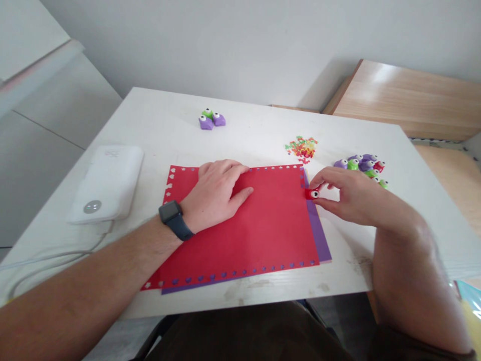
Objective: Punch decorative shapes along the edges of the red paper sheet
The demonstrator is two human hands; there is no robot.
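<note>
A red sheet of paper [278, 225] lies on the table with small shapes cut along its edges. Beneath it, a purple sheet [319, 240] sticks out at the right and bottom. My left hand [221, 190] rests flat on the upper middle of the red sheet, fingers spread. At the sheet's right edge, my right hand [341, 195] pinches a small red craft punch [311, 194] with a white button between thumb and finger. Whether the paper sits in the punch's slot is hard to make out.
Several purple, green and red punches [363, 164] cluster behind my right hand; three more [211, 119] stand at the back. Colourful paper cutouts [302, 148] are heaped beyond the sheet. A white power bank [108, 183] with a cable [56, 260] lies at left on the white table [248, 135].
</note>
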